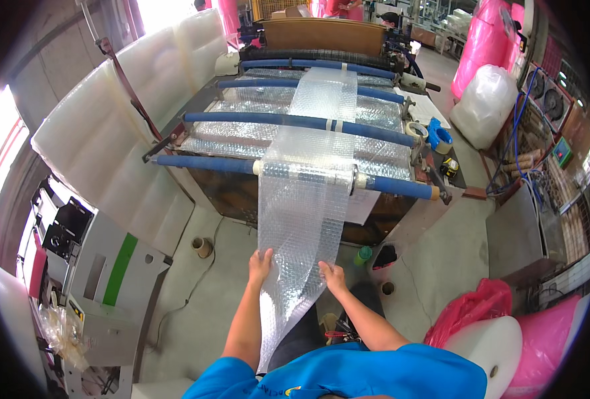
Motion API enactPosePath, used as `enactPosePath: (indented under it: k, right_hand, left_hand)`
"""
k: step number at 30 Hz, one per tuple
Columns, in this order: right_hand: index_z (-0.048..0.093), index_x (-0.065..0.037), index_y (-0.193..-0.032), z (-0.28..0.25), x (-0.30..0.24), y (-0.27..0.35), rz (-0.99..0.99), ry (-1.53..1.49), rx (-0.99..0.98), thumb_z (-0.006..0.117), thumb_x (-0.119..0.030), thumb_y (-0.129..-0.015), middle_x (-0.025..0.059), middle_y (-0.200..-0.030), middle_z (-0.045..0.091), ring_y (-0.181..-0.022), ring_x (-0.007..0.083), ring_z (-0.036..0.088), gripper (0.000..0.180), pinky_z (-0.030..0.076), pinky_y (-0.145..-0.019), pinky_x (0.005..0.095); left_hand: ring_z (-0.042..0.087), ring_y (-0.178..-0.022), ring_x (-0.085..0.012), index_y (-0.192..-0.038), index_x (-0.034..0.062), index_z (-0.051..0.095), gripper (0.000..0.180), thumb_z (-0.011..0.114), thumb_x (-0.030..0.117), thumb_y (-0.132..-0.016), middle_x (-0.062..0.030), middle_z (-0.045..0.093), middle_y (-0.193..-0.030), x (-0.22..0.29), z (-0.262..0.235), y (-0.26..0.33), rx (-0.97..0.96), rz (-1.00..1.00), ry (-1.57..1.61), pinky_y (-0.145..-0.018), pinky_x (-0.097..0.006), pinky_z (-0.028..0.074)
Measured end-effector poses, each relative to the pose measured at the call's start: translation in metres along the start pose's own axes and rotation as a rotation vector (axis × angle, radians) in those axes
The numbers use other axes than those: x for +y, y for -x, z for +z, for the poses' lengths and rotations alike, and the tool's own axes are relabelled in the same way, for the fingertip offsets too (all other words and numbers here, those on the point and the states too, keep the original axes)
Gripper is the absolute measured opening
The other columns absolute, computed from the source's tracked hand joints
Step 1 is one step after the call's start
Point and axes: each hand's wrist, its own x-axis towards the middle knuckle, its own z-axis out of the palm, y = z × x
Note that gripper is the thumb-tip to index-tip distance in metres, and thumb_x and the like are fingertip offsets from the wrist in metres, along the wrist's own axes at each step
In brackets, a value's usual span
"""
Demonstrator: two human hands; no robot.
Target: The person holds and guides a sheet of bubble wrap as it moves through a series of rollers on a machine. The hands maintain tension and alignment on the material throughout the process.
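Note:
A long strip of clear bubble wrap point(301, 219) runs down from the machine over a blue roller point(394, 186) and hangs in front of me. My left hand point(260, 266) grips its left edge, thumb on top. On the opposite edge, my right hand point(333, 276) pinches the film with the fingers partly hidden behind it. Below my hands the strip narrows and twists toward my body, its end out of sight. A white sleeve point(308, 171) on the front roller carries the strip.
Several blue rollers cross the machine bed. Tape rolls point(439, 135) and a tape measure point(449, 167) lie on its right side. Tall wrapped stacks point(115, 126) stand left, a grey machine cabinet point(118, 279) nearer. Pink film point(471, 309) and a white roll point(481, 352) are at lower right. A green bottle point(363, 255) stands on the floor.

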Motion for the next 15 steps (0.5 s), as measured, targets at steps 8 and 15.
enactPosePath:
  k: [8,15]
  right_hand:
    - [0.056,-0.005,-0.064,0.002,0.011,0.007,-0.005,0.019,0.029,0.057,-0.036,-0.08,-0.0026,-0.057,0.049,-0.051,0.0059,0.044,0.035,0.035,-0.048,0.0211]
    - [0.056,-0.003,-0.065,-0.004,-0.06,-0.043,-0.17,0.127,0.036,0.058,-0.039,-0.078,0.0015,-0.06,0.053,-0.056,0.0084,0.049,0.039,0.04,-0.053,0.0227]
  left_hand:
    - [0.056,-0.059,-0.0202,-0.091,0.0002,0.057,0.039,0.057,0.037,-0.078,-0.01,0.059,-0.066,0.017,-0.004,0.019,0.069,0.068,0.066,-0.059,-0.031,0.044]
    - [0.058,-0.08,-0.0282,-0.091,-0.0042,0.056,0.043,0.055,0.037,-0.078,-0.0183,0.061,-0.084,0.06,-0.004,-0.041,0.058,0.178,-0.007,-0.071,-0.035,0.043]
